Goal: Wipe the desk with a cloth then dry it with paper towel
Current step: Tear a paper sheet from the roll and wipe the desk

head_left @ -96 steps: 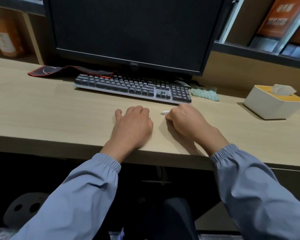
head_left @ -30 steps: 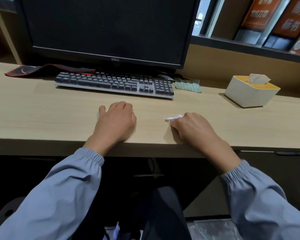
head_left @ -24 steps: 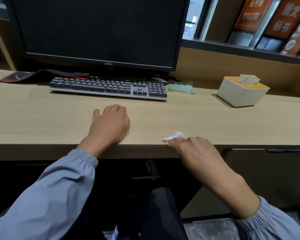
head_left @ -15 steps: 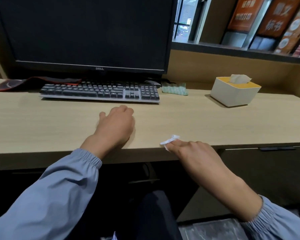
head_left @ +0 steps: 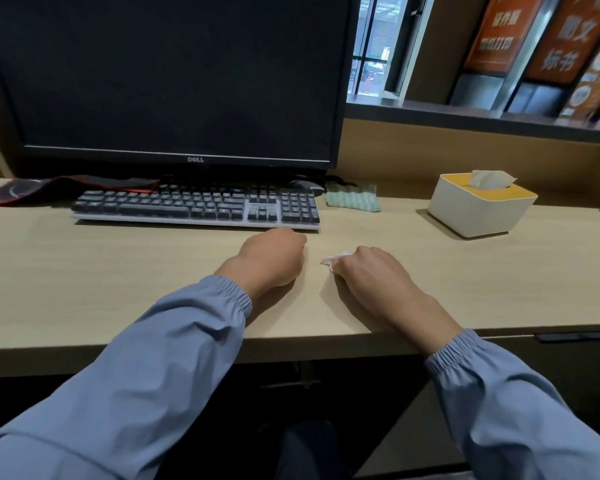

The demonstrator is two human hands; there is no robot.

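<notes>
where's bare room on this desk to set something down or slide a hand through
Bare desk left of the left hand, in front of the keyboard; also between the right hand, gripping paper towel, and the tissue box. Crowded along the back: mouse pad, keyboard, green cloth.

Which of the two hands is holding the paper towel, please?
The right hand: a white paper towel pokes out from under its curled fingers on the desk. The left hand beside it shows nothing held.

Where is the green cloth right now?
In the head view, the green cloth lies at the back of the desk, just right of the keyboard and left of the white tissue box.
</notes>
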